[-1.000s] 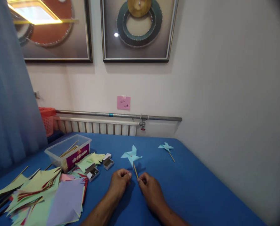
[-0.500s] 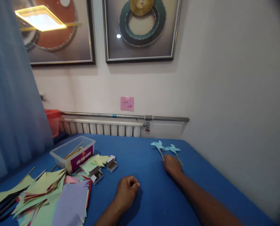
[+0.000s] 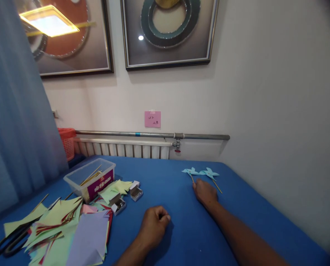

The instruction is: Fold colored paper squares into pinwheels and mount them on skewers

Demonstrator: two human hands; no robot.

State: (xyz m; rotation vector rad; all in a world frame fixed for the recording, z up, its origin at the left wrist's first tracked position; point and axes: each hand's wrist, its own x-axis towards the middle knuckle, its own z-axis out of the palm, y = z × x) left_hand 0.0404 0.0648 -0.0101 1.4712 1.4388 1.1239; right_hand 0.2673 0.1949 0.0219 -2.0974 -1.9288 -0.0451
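Two light-blue paper pinwheels on thin wooden sticks are side by side at the far right of the blue table. My right hand (image 3: 206, 192) is closed on the stick of the left pinwheel (image 3: 191, 171), whose blades almost touch the other one. The right pinwheel (image 3: 209, 173) lies on the tabletop, its stick just beyond my knuckles. In the middle foreground my left hand (image 3: 155, 225) rests on the table, fingers curled in a loose fist with nothing visible in them.
To the left are a clear plastic box (image 3: 90, 179) of sticks, two small open boxes (image 3: 118, 204) with tiny metal pieces, stacks of coloured paper (image 3: 87, 236) and black-handled scissors (image 3: 12, 240). A blue curtain (image 3: 17, 111) hangs at left; a radiator (image 3: 126, 149) and pipe line the wall.
The whole view has shifted slightly, so things appear further right. The left pinwheel's head looks a little flatter to the table. My left hand stays curled.
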